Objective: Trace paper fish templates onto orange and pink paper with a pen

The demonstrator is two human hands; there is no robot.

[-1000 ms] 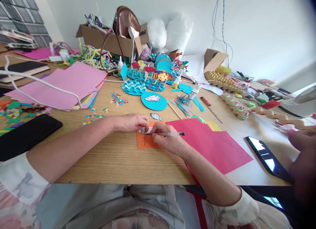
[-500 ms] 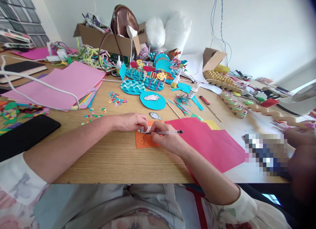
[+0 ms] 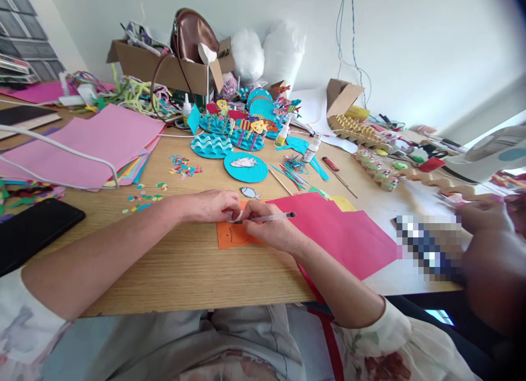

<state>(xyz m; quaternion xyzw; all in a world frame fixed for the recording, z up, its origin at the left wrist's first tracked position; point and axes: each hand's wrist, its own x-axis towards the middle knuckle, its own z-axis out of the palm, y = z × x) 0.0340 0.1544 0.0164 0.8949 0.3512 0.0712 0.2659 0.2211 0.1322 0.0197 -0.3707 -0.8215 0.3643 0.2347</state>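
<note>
My right hand is closed around a clear pen, whose tip rests on a small white paper fish cut-out. My left hand presses that cut-out down with curled fingers. Both lie on a small orange paper square on the wooden table. A second grey paper fish lies just beyond my hands. A large magenta sheet lies to the right of my right hand.
A black phone lies at the left, pink paper sheets behind it. Teal paper discs, glue bottles, coloured strips and a cardboard box crowd the back. Another person's hand is at the right by a blurred-out object.
The view has shifted, so everything sits slightly further left. My hands stay on the fish cut-out with the pen. The other person's hand has come further into view.
</note>
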